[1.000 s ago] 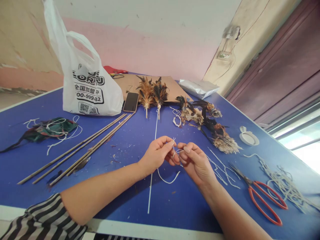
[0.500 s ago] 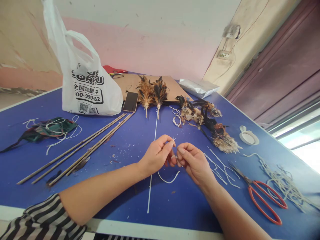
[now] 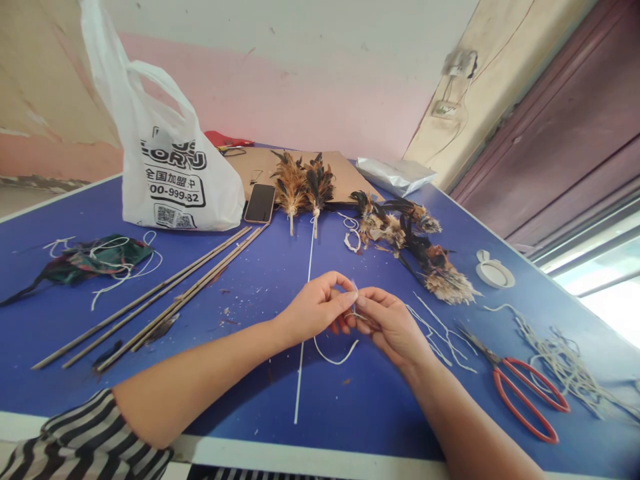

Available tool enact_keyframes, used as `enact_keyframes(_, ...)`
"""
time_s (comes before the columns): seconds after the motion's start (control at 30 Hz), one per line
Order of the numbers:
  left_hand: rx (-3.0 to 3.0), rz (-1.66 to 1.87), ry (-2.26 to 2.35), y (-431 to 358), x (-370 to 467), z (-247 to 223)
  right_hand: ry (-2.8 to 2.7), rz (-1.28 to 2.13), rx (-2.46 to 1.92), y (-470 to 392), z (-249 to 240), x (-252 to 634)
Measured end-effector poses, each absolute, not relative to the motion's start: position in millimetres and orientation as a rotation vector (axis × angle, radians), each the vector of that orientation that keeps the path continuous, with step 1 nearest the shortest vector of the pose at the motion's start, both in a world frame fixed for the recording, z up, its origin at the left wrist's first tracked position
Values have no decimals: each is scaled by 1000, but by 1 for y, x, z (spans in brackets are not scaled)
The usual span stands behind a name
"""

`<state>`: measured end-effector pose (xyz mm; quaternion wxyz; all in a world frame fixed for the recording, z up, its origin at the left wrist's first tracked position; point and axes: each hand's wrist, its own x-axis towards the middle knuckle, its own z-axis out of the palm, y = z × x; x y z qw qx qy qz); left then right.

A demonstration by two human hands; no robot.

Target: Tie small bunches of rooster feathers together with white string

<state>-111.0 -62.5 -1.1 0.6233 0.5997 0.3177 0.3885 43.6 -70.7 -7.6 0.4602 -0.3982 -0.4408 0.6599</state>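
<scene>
Above the middle of the blue table, my left hand (image 3: 323,301) pinches a thin white string (image 3: 336,362), whose loose end curls down below the fingers. My right hand (image 3: 390,320) meets it fingertip to fingertip, thumb and forefinger closed on the same string. The short stretch between the fingers is mostly hidden. Beyond the hands stand two feather bundles on sticks, a brown one (image 3: 291,187) and a darker one (image 3: 317,183) bound with white string. Red-handled scissors (image 3: 530,390) lie open to the right of my right hand, near some cut strings (image 3: 440,327).
Long thin sticks (image 3: 165,300) lie at left, near a dark green cloth bundle (image 3: 105,257) with string. A white plastic bag (image 3: 180,167) and a phone (image 3: 260,203) are behind. Loose feather bunches (image 3: 445,277), a tape roll (image 3: 495,272) and a string tangle (image 3: 565,367) lie right.
My two hands have come together, the right thumb and forefinger moving left to meet the left fingertips. The upright string end that showed between them is now mostly covered.
</scene>
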Motion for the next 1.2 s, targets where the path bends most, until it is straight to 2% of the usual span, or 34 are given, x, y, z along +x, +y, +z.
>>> enact_keyframes(0.37,1348,658,776,-58,-116,2,-905,1531,-900,-69,-3,48)
enact_keyframes(0.73,1509,682,860,-57,-117,2,-868,1507,-907,-68,-4,48)
enact_keyframes(1.2,1071,556,623,-46,-125,-6,-764,1464,-885,-58,-7,59)
